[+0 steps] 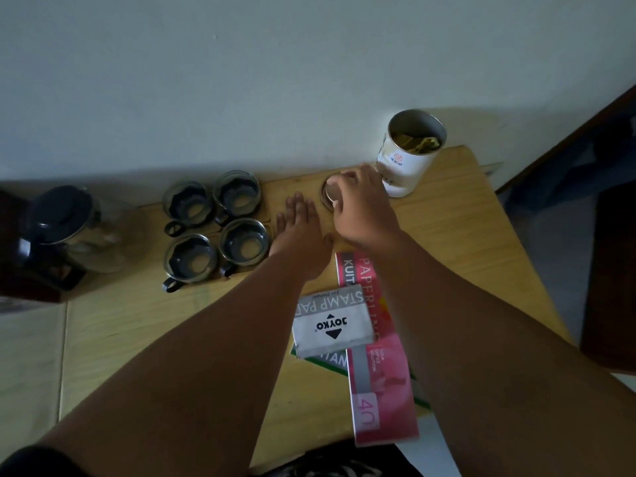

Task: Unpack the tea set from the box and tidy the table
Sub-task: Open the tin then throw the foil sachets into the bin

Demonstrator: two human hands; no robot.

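Reaching toward the wall, the right hand (pixel 361 204) curls its fingers over a round metal lid (pixel 329 194) lying flat on the wooden table (pixel 457 228); most of the lid is hidden under the hand, so whether the fingers truly grip it or only rest on it cannot be told; the left hand (pixel 299 232) lies flat, fingers spread, palm down on the table just left of the lid, holding nothing; an open white tin (pixel 409 156) stands just behind the right hand, with something yellowish inside that is hard to make out; four glass cups (pixel 215 225) sit in a tight square left of the hands; the glass teapot (pixel 69 228) at far left is dim and blurred; a grey stamp pad box (pixel 332 321) lies on a pink receipt book (pixel 375 373), partly covered by the right forearm.
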